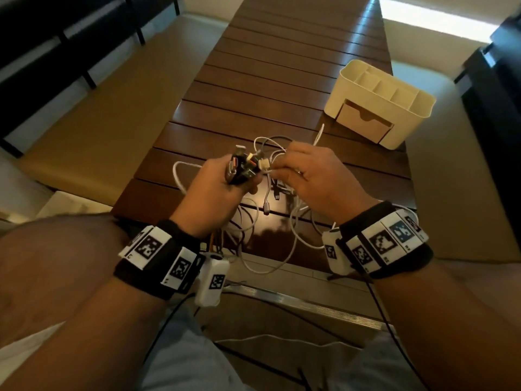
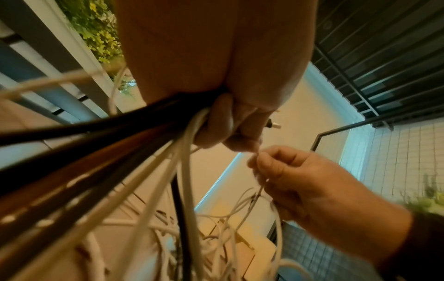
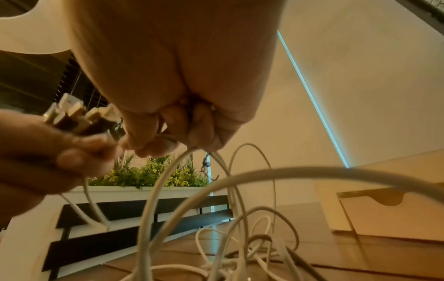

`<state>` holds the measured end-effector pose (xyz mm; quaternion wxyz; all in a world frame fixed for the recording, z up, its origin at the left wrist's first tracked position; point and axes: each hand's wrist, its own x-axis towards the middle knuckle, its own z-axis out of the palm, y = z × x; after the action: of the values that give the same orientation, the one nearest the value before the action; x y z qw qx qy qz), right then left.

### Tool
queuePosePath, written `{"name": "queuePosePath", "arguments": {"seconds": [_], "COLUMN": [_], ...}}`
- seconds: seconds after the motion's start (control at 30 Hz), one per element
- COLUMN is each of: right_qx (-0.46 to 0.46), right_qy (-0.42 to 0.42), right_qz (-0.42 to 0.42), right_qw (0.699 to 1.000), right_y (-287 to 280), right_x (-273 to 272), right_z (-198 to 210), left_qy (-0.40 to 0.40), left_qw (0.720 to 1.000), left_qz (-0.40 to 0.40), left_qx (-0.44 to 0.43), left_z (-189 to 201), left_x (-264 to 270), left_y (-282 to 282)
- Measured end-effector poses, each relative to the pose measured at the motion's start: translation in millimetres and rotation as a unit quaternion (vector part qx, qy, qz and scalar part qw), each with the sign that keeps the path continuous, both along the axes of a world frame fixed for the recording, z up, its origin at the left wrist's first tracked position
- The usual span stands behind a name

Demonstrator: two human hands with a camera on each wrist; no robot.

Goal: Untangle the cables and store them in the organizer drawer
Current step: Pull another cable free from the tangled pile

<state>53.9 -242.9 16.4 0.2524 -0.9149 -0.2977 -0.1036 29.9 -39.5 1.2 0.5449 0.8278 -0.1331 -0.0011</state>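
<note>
My left hand (image 1: 225, 179) grips a bundle of cable plugs (image 1: 245, 163), black and white, held upright above the slatted wooden table (image 1: 253, 88). The same fist (image 2: 228, 121) shows black and white cords fanning out below it. My right hand (image 1: 304, 170) pinches a thin white cable (image 1: 272, 170) right beside the bundle; its curled fingers (image 3: 168, 133) hold the strand. A tangle of white cables (image 1: 282, 215) hangs down and lies on the table between my wrists. The cream organizer (image 1: 379, 101) with its tan drawer (image 1: 363, 119), which looks pushed in, stands at the right.
Beige bench cushions (image 1: 93, 122) flank the table on both sides. A dark railing (image 1: 56, 38) runs at the far left. One white cable end (image 1: 320, 134) reaches toward the organizer. My knees and lap lie below the table's near edge.
</note>
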Motion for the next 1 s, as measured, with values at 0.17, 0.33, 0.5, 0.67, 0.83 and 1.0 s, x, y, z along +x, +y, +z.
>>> {"name": "queuePosePath", "arguments": {"seconds": [0.17, 0.33, 0.5, 0.67, 0.83, 1.0], "right_qx": [-0.044, -0.022, 0.108, 0.043, 0.131, 0.122], "right_qy": [0.153, 0.146, 0.142, 0.179, -0.029, -0.179], "right_qz": [-0.125, -0.227, -0.129, -0.11, -0.115, -0.08], "right_qw": [0.979, 0.963, 0.975, 0.977, 0.984, 0.973], "right_y": [-27.7, -42.5, -10.8, -1.3, -10.6, -12.4], "right_x": [7.7, 10.2, -5.2, -4.8, 2.1, 2.7], "right_z": [-13.2, -1.8, 27.3, 6.5, 10.2, 11.5], "left_qy": [0.062, 0.095, 0.087, 0.068, 0.092, 0.078], "left_qw": [0.972, 0.971, 0.978, 0.965, 0.971, 0.974], "left_qz": [0.093, 0.088, 0.065, 0.074, 0.06, 0.077], "left_qx": [-0.206, -0.2, -0.178, -0.24, -0.212, -0.2], "left_z": [10.2, -0.3, 3.4, 9.7, 5.4, 5.7], "left_x": [6.9, 10.4, 7.3, 6.5, 7.9, 8.4], "left_y": [23.7, 30.9, 21.1, 27.7, 35.2, 35.5]}}
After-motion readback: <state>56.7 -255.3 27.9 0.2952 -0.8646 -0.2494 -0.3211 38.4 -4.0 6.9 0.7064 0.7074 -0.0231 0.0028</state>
